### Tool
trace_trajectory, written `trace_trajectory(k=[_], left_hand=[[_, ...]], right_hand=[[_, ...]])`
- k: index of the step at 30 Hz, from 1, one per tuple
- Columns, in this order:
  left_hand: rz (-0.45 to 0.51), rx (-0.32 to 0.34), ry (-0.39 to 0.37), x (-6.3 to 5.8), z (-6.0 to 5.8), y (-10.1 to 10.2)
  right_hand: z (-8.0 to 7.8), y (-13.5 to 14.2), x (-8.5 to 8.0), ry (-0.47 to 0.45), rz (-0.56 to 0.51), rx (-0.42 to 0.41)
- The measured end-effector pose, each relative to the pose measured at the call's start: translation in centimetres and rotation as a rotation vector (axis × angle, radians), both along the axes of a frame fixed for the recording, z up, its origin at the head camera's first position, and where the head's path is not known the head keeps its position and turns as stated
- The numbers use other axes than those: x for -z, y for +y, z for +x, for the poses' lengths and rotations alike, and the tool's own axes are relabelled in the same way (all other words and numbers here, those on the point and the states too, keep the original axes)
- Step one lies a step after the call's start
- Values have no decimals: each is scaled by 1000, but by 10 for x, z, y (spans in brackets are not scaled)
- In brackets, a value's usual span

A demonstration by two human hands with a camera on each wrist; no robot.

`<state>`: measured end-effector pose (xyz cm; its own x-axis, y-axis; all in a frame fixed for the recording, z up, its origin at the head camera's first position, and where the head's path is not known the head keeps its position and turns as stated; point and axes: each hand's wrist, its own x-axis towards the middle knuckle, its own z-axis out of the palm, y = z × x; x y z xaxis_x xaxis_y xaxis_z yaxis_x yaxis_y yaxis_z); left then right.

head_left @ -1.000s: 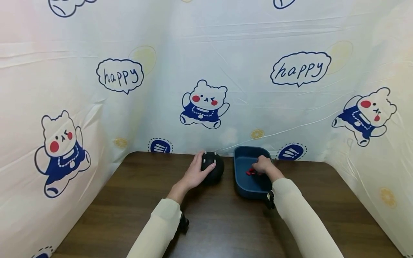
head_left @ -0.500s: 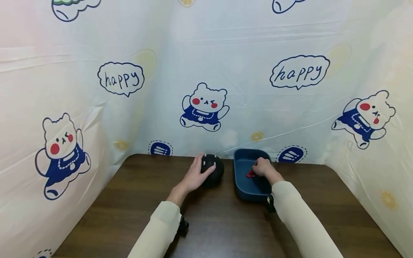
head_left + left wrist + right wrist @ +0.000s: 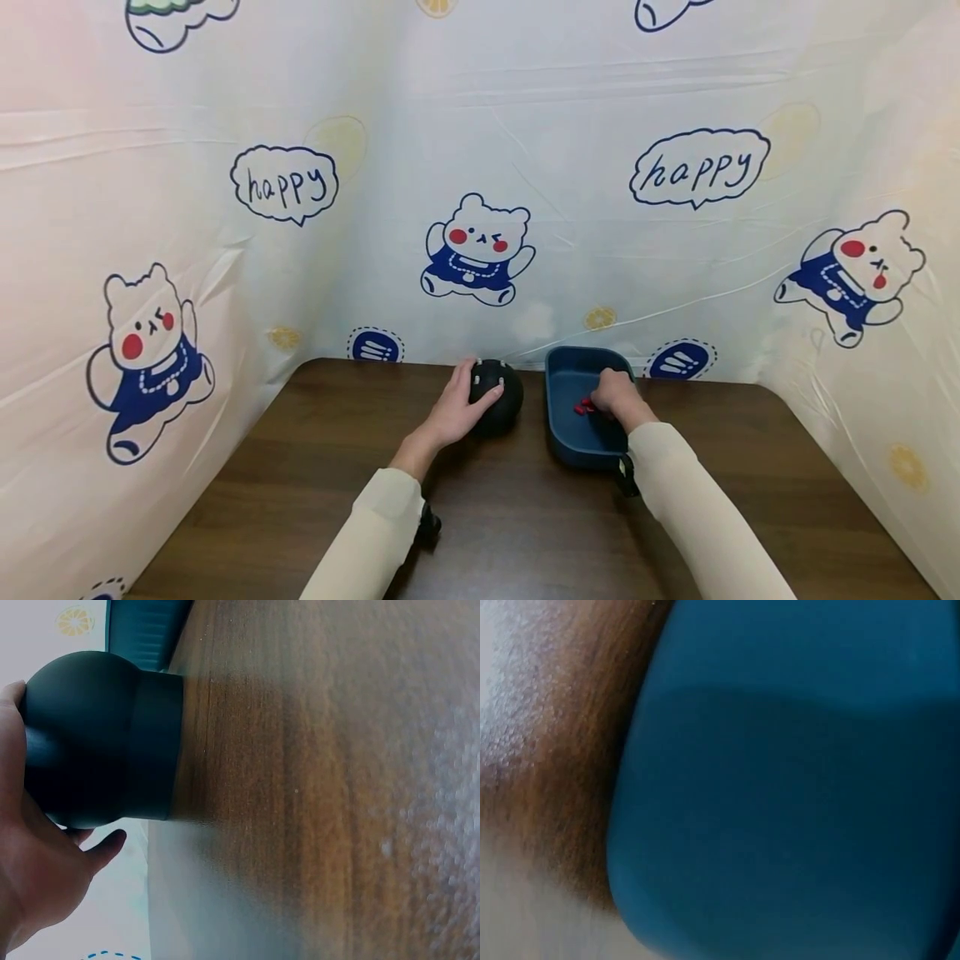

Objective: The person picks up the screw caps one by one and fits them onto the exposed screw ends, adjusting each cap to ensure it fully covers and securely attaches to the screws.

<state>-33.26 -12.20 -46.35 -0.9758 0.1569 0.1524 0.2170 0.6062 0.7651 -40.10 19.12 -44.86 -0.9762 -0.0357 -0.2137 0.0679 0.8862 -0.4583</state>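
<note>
In the head view my left hand [image 3: 456, 410] holds a black ball-shaped object [image 3: 501, 417], with thumb and fingers spread round its side and top. Small pale pegs dot its upper face. The left wrist view shows this black object [image 3: 90, 735] smooth and round, standing on a short cylindrical base. My right hand [image 3: 618, 395] reaches down into a blue bin [image 3: 564, 442], its fingers bent toward several small red pieces [image 3: 581, 409] on the bin floor. Its fingertips are hidden, so I cannot tell whether they pinch one. The right wrist view shows only the outer wall of the blue bin [image 3: 780, 825].
Both things stand near the far edge of a dark wooden table [image 3: 525, 517], the bin just right of the black object. Behind the table hangs a pale printed curtain [image 3: 570, 167], which also runs along both sides.
The head view has tilted slightly. My right hand has shifted a little in the bin, and red pieces that were bunched under its fingers now lie more spread out. My left hand stays put.
</note>
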Motion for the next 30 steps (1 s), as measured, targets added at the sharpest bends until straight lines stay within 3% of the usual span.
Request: trace_trajectory(k=[19, 30], left_hand=[[-8, -17, -2, 0, 2, 1], [0, -18, -4, -1, 2, 1]], right_hand=[[-3, -1, 6, 57, -41, 0], [-1, 4, 6, 77, -174, 12]])
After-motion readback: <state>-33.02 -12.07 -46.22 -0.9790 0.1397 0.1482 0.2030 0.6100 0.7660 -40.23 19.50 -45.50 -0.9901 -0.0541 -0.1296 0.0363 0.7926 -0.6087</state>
